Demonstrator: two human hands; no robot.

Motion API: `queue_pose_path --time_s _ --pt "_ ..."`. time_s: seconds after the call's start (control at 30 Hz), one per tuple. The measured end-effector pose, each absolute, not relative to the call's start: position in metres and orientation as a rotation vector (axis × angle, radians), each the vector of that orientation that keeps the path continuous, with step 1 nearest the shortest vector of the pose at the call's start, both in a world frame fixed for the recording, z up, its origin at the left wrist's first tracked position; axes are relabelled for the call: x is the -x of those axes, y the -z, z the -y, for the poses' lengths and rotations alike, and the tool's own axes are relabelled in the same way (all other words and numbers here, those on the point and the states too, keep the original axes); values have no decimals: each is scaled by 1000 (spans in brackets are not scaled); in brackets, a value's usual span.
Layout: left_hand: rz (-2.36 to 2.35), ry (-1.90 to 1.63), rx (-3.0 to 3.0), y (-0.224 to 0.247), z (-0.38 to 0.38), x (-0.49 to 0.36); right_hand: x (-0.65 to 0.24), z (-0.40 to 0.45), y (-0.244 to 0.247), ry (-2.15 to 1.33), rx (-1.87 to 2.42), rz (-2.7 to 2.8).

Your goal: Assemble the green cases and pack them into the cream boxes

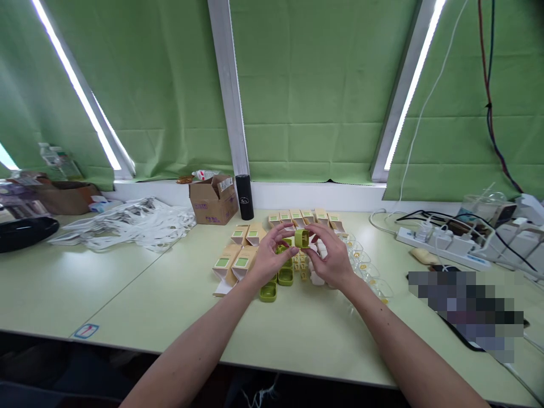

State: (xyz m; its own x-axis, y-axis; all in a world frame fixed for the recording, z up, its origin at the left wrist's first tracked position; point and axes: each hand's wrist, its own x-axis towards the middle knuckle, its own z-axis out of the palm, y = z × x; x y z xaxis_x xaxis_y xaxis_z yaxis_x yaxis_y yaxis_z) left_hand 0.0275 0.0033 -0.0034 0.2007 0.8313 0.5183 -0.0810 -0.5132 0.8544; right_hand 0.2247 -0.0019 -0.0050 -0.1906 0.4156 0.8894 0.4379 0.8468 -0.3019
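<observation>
A small olive-green square box [302, 238], its hollow side turned sideways, is held up between my hands over the table. My left hand [274, 255] has its thumb and fingers closed at the box's left edge. From the right, my right hand [331, 258] pinches the same box. Below my left hand stand more open green boxes [268, 292], partly hidden by it. Small yellow pieces [303, 269] lie in rows between my hands. White rounded pieces [317, 279] are partly covered by my right hand, with clear plastic cups [382, 290] beyond it.
Kraft-paper boxes with green labels [242, 262] stand left and behind. Further back are a cardboard carton [213, 201], a black cylinder [243, 197] and a heap of white straps [127, 224]. At right lie a power strip [442, 247], cables and a blurred-out object [467, 309].
</observation>
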Motion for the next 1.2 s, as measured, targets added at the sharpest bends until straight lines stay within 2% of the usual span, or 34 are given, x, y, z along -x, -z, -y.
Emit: queue_pose_path --time_s 0.17,0.27,0.53,1.2 --pt "-882 -1460 -1668 1 -3 -25 -218 3 3 -339 618 1627" --pt "-910 -1469 -1686 1 -3 -27 -218 -1 7 -414 615 1614" --pt "-990 -1433 -1729 4 -3 -32 -222 -3 22 -377 616 1667" --pt "-910 -1371 -1657 5 -1 -33 -220 5 23 -240 608 1695"
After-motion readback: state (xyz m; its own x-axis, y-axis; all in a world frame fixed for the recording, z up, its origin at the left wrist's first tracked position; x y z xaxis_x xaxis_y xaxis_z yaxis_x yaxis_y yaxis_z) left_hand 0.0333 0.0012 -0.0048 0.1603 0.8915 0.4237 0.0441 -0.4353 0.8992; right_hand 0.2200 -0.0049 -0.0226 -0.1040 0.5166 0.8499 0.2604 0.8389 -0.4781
